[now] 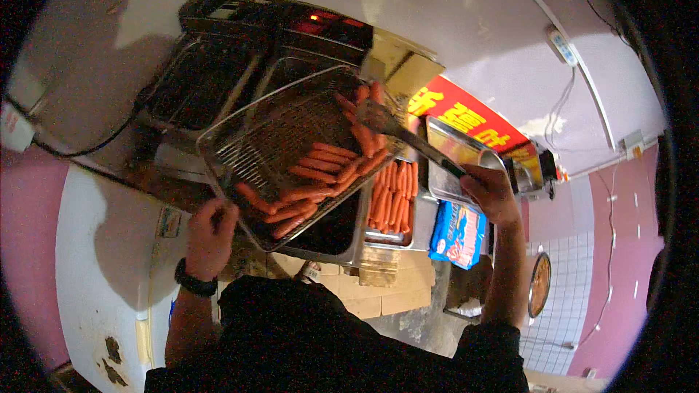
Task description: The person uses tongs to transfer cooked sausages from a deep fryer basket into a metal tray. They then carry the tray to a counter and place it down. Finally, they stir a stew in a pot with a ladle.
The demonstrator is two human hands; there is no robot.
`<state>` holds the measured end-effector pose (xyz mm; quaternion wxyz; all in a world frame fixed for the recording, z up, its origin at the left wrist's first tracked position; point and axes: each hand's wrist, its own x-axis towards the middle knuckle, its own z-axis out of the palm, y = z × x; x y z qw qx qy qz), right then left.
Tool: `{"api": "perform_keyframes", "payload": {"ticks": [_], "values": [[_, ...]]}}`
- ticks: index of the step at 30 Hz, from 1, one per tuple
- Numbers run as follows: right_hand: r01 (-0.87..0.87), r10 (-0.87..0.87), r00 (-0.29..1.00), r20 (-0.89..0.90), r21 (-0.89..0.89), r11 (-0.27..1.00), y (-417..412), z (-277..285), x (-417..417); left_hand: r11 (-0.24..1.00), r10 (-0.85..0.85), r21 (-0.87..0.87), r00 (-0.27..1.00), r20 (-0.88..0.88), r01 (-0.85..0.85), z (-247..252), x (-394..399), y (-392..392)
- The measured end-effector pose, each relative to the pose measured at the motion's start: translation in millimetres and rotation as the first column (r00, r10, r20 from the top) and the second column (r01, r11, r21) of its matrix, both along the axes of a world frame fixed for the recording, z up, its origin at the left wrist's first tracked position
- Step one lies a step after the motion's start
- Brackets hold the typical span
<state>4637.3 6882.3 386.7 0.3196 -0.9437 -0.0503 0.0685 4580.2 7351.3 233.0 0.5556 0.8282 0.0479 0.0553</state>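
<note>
My left hand, with a dark band on its wrist, has its fingers curled at the near left rim of a rectangular wire-mesh basket. That basket sits tilted over the fryer. Reddish sausages lie along its near and right sides; the rest of the mesh shows bare. In my right hand is the dark handle of a long cooking utensil, whose exact kind is unclear. Its broad head rests against sausages at the basket's right end.
A black double fryer with a lit red lamp stands against the wall. To the right, a metal tray of sausages lies beside a blue printed food packet and a shallow metal tray. Cardboard covers the floor below.
</note>
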Motion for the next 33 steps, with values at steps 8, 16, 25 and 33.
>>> {"api": "perform_keyframes", "payload": {"ticks": [8, 16, 25, 33], "values": [[0.377, -0.375, 0.926, -0.040, 0.038, 0.925, -124, -102, -83, 0.997, 0.012, 0.075, 0.999, -0.033, -0.009, 10, 1, -4], [0.301, -0.322, 0.940, -0.113, -0.176, 0.937, -98, -198, -47, 0.998, 0.040, 0.046, 0.995, -0.090, -0.036, 18, 2, -12], [0.494, -0.478, 0.868, 0.139, -0.125, 0.860, -99, -74, -100, 0.996, 0.030, 0.088, 0.999, -0.046, -0.026, 28, 0, -11], [0.067, 0.127, 0.954, 0.273, -0.604, 0.794, 67, 20, 13, 0.995, 0.030, 0.089, 0.998, 0.051, -0.034, 24, -1, -10]]}}
